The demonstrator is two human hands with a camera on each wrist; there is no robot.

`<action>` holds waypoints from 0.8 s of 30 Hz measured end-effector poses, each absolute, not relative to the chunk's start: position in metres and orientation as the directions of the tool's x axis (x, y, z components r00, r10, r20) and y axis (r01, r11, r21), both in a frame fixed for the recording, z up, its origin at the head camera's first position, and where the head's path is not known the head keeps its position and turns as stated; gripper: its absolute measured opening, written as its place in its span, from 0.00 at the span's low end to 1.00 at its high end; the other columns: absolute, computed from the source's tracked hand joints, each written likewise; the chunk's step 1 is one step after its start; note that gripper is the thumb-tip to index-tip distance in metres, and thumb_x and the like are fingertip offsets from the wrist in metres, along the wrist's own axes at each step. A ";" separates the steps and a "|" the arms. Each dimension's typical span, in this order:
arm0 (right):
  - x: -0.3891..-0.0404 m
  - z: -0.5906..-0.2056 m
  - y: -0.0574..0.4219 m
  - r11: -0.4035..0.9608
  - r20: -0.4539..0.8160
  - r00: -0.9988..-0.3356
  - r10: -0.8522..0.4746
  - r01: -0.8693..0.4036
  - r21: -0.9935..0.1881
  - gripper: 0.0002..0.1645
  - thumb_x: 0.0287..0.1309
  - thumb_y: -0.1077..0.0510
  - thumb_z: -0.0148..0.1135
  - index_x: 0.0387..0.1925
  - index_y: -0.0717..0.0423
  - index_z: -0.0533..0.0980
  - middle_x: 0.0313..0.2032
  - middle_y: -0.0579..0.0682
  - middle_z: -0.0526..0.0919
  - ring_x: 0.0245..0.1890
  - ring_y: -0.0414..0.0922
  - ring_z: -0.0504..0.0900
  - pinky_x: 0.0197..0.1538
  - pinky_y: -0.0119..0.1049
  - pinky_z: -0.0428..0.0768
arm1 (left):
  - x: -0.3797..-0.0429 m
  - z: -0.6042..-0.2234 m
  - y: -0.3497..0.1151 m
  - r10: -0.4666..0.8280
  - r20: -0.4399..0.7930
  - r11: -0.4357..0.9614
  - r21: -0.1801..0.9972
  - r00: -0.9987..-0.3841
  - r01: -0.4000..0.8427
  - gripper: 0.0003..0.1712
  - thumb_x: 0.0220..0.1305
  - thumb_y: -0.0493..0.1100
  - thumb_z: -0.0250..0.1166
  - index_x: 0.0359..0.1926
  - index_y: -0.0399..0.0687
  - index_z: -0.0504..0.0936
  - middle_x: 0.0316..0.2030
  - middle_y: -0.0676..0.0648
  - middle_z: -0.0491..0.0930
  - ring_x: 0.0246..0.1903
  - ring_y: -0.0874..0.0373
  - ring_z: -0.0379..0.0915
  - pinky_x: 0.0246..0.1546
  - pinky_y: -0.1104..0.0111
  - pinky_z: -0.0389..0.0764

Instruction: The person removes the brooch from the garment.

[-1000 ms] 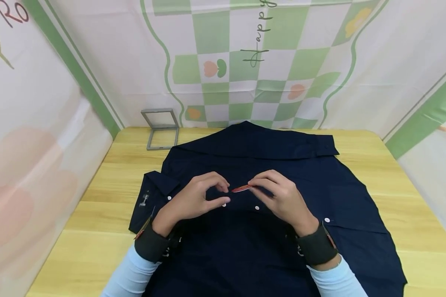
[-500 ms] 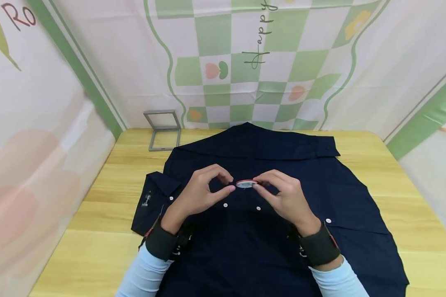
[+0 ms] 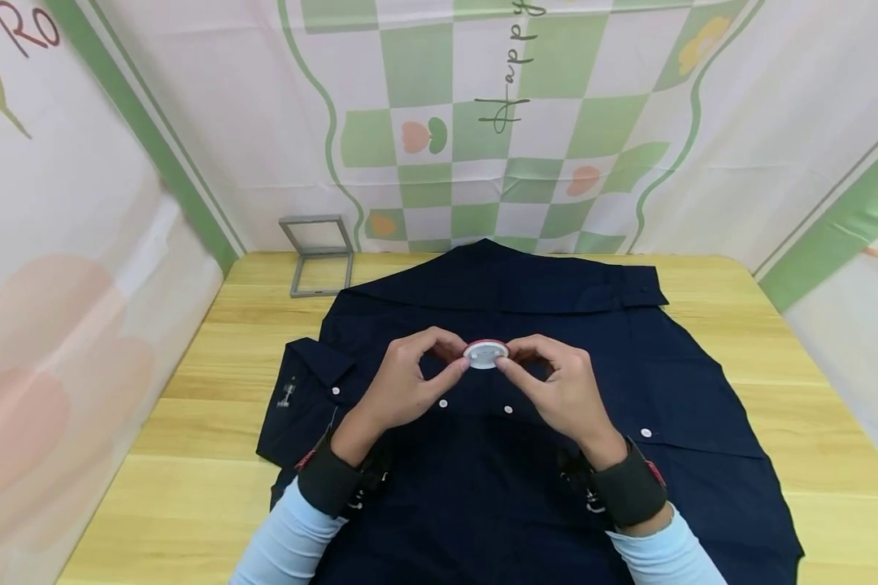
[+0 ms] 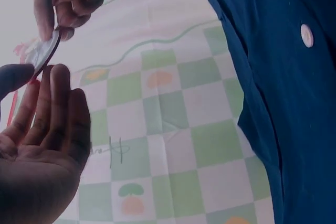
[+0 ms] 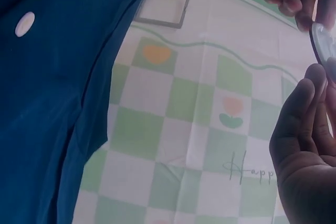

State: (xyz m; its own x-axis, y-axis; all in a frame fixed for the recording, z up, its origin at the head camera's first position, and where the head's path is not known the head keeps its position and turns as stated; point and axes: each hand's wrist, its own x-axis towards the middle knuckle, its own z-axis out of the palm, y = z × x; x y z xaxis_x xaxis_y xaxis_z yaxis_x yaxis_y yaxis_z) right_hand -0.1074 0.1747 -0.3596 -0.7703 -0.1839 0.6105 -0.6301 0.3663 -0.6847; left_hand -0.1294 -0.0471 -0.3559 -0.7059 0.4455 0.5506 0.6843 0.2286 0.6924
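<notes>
Between my two hands, above a dark navy shirt [image 3: 541,487], is a round pin badge [image 3: 486,354] with a red rim. Its whitish back faces the head camera. My left hand [image 3: 410,379] pinches the badge's left edge between thumb and fingers. On the opposite edge, my right hand [image 3: 562,385] pinches it the same way. The left wrist view shows the badge [image 4: 44,53] nearly edge-on, with both thumbs on its pale side. Its front is hidden from the head camera. The shirt lies spread below, with several white buttons [image 3: 508,409] down its front.
A grey hinged frame [image 3: 322,274] stands opened at the table's back left, beside the shirt. The shirt's folded sleeve [image 3: 293,410] lies to the left on the wooden table [image 3: 168,471]. Patterned cloth walls [image 3: 475,179] rise behind and at both sides.
The badge has tilted so its pale back turns up toward the head camera. My left hand has moved right and taken hold of its left edge; the right hand kept its grip.
</notes>
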 end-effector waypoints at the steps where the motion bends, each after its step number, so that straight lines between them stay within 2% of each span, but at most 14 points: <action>1: -0.107 -0.360 0.174 0.363 0.598 -0.781 -0.181 -0.618 -0.698 0.14 0.48 0.75 0.69 0.37 0.59 0.83 0.32 0.53 0.86 0.32 0.30 0.81 0.36 0.22 0.79 | -0.129 -0.356 -0.046 0.437 0.554 0.221 0.697 -0.708 0.682 0.07 0.63 0.35 0.65 0.43 0.39 0.80 0.36 0.45 0.84 0.35 0.57 0.81 0.39 0.69 0.82; 7: -0.106 -0.363 0.172 0.346 0.535 -0.823 -0.190 -0.567 -0.748 0.12 0.51 0.73 0.68 0.38 0.60 0.82 0.32 0.53 0.85 0.33 0.31 0.82 0.38 0.24 0.80 | -0.128 -0.357 -0.044 0.389 0.568 0.200 0.717 -0.726 0.668 0.08 0.64 0.33 0.64 0.44 0.37 0.81 0.35 0.43 0.85 0.33 0.56 0.82 0.37 0.63 0.84; 14: -0.107 -0.363 0.173 0.322 0.457 -0.864 -0.213 -0.503 -0.802 0.13 0.55 0.71 0.66 0.43 0.61 0.80 0.37 0.50 0.83 0.35 0.33 0.81 0.40 0.24 0.80 | -0.130 -0.359 -0.044 0.355 0.596 0.189 0.709 -0.721 0.679 0.07 0.63 0.33 0.65 0.43 0.37 0.82 0.33 0.43 0.85 0.31 0.58 0.81 0.35 0.69 0.83; 20: -0.103 -0.355 0.173 0.221 0.370 -0.911 -0.181 -0.404 -0.888 0.15 0.63 0.68 0.60 0.51 0.67 0.75 0.44 0.37 0.79 0.42 0.34 0.80 0.44 0.23 0.79 | -0.131 -0.357 -0.044 0.311 0.599 0.186 0.723 -0.738 0.666 0.07 0.63 0.34 0.65 0.43 0.37 0.82 0.33 0.43 0.85 0.29 0.59 0.79 0.34 0.70 0.82; 24: -0.103 -0.346 0.167 0.116 0.264 -0.958 -0.114 -0.277 -0.954 0.14 0.68 0.64 0.56 0.52 0.68 0.73 0.45 0.38 0.80 0.45 0.35 0.80 0.48 0.25 0.79 | -0.131 -0.356 -0.045 0.291 0.585 0.189 0.741 -0.757 0.645 0.07 0.63 0.34 0.65 0.42 0.37 0.82 0.33 0.43 0.85 0.29 0.58 0.79 0.34 0.70 0.81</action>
